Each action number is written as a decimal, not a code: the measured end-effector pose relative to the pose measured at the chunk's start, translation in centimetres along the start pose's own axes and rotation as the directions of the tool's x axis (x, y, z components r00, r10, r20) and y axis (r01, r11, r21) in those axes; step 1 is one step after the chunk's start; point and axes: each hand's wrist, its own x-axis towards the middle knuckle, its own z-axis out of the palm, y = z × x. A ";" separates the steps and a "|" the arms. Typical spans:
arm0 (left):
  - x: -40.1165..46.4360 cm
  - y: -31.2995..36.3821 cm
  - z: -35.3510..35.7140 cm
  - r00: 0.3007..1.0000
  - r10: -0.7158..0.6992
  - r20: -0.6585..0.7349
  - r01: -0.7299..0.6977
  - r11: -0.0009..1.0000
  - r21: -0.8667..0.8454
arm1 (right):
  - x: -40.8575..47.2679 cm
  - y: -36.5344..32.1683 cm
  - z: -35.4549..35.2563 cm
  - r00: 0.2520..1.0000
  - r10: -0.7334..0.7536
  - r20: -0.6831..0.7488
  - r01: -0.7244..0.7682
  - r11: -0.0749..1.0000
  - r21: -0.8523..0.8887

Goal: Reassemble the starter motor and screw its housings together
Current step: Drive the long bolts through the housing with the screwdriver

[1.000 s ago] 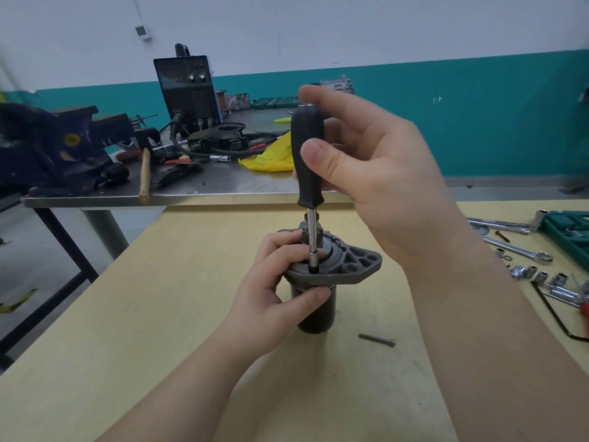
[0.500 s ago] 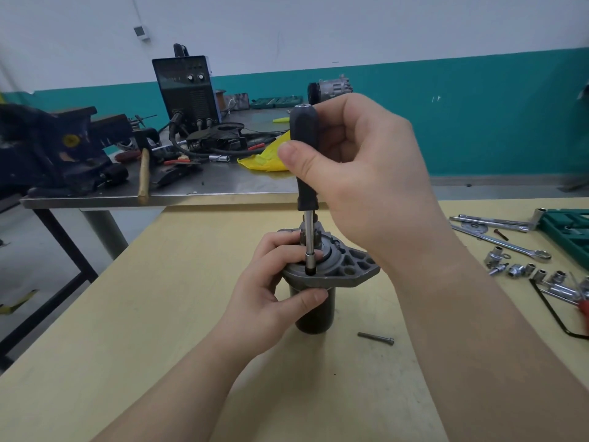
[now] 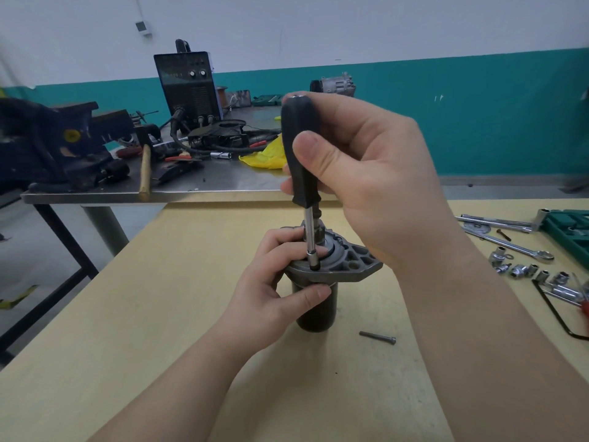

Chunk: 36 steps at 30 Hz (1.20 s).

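Starter motor [image 3: 314, 309] stands upright on its dark round body near the middle of the wooden table [image 3: 127, 330], grey flanged end housing [image 3: 347, 264] on top. Left hand [image 3: 280, 291] grips the motor at the rim of that housing: thumb curled under the flange against the dark body, fingers hooked over the top edge. Right hand [image 3: 360, 173] holds the screwdriver [image 3: 299, 161] by its black handle, thumb pressed on the near face, fingers wrapped round the far side. Tool is upright, metal shaft pointing down, tip seated on the near edge of the flange just beside the left fingertips. A loose bolt [image 3: 377, 338] lies flat on the table to the right of the motor, apart from it. Further right: wrench [image 3: 510, 245], scattered sockets [image 3: 522, 271], corner of a green tool case [image 3: 570, 224]. Behind, a metal bench [image 3: 204, 186] carries a vise [image 3: 51, 145], a hammer [image 3: 145, 170], a black machine [image 3: 188, 86] and a yellow cloth [image 3: 266, 154].
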 end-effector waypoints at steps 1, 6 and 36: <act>0.0 0.0 0.0 1.000 0.006 -0.002 -0.006 1.000 0.001 | -0.1 -0.2 0.0 1.000 -0.008 0.022 0.008 1.000 0.004; 0.0 -0.1 0.0 1.000 0.004 -0.003 -0.004 1.000 -0.003 | -0.3 -0.8 0.2 0.998 -0.037 -0.054 0.042 0.995 0.095; -0.9 -0.4 -0.2 0.998 0.054 -0.016 -0.053 0.997 0.055 | -8.6 16.9 -9.9 0.763 0.576 -0.292 -0.456 0.160 -0.875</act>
